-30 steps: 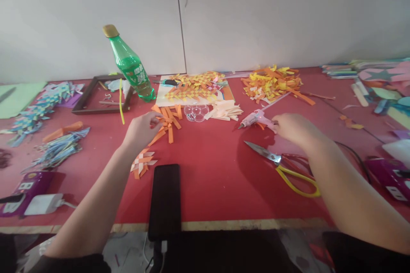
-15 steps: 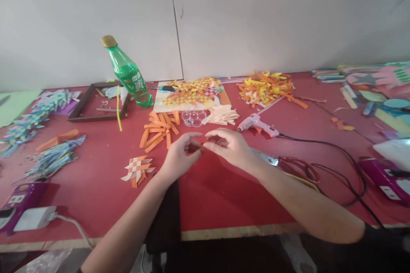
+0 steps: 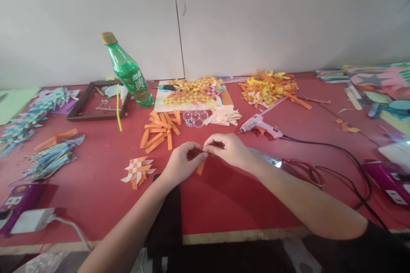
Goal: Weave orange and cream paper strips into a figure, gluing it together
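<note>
An orange paper strip (image 3: 200,167) hangs down between my two hands, its upper part hidden by the fingers. My left hand (image 3: 183,161) pinches it from the left. On the other side, my right hand (image 3: 224,149) is closed with thumb and fingertips together at the same spot, touching the left fingertips. Beyond them lie a pile of orange paper strips (image 3: 160,130), a pile of pale cream strips (image 3: 224,116) and a clear flower-shaped tray (image 3: 194,118) with small bits in it. A woven orange-and-white paper piece (image 3: 138,171) rests left of my left hand.
A pink glue gun (image 3: 261,126) with a black cord lies at the right, near red-handled scissors (image 3: 297,168). A green bottle (image 3: 130,72) stands by a dark frame (image 3: 92,117). Yellow-and-orange scraps (image 3: 270,87) are heaped behind. Purple power strips (image 3: 387,179) sit at both sides.
My hands have come closer together and slightly lower, fingertips now meeting. The orange strip now shows hanging below the fingers; before, only a small bit was visible between them.
</note>
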A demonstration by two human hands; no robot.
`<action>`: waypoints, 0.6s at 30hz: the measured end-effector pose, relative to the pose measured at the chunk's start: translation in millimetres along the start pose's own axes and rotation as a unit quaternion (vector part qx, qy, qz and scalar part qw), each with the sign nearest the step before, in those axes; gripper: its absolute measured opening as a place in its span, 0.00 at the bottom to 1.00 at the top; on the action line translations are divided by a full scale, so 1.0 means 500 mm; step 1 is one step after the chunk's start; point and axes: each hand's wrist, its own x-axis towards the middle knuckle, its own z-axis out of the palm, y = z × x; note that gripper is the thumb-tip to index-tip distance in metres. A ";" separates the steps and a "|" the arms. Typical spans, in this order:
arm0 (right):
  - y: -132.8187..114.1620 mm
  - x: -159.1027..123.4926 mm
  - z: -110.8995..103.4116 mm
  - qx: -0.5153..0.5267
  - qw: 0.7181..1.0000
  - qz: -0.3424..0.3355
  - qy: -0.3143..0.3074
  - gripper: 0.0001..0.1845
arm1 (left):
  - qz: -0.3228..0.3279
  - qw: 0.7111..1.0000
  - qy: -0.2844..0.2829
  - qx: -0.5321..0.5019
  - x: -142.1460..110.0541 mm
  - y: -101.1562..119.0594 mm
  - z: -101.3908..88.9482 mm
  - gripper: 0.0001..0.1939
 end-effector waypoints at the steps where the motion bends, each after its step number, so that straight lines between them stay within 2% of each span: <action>1: 0.001 0.001 -0.001 -0.006 1.000 0.002 -0.003 0.08 | -0.006 1.000 -0.008 -0.006 0.000 -0.003 0.001 0.08; 8: 0.007 0.006 -0.006 -0.099 0.995 -0.006 -0.018 0.14 | -0.049 0.996 -0.040 -0.063 0.004 -0.017 0.005 0.12; 11: 0.021 0.028 -0.036 -0.160 0.986 -0.008 0.044 0.18 | -0.066 0.992 -0.036 -0.100 0.003 -0.013 0.007 0.14; 12: 0.030 0.040 -0.051 -0.182 0.981 -0.007 0.074 0.17 | -0.072 0.990 -0.032 -0.114 0.003 -0.012 0.007 0.14; 14: 0.056 0.068 -0.085 -0.220 0.968 -0.010 0.122 0.07 | -0.084 0.986 -0.024 -0.144 0.001 -0.014 0.009 0.15; 15: 0.072 0.083 -0.102 -0.238 0.962 -0.014 0.135 0.06 | -0.090 0.983 -0.020 -0.158 0.001 -0.016 0.009 0.16; 18: 0.120 0.122 -0.142 -0.283 0.944 -0.002 0.170 0.10 | -0.102 0.975 -0.009 -0.196 0.000 -0.025 0.011 0.16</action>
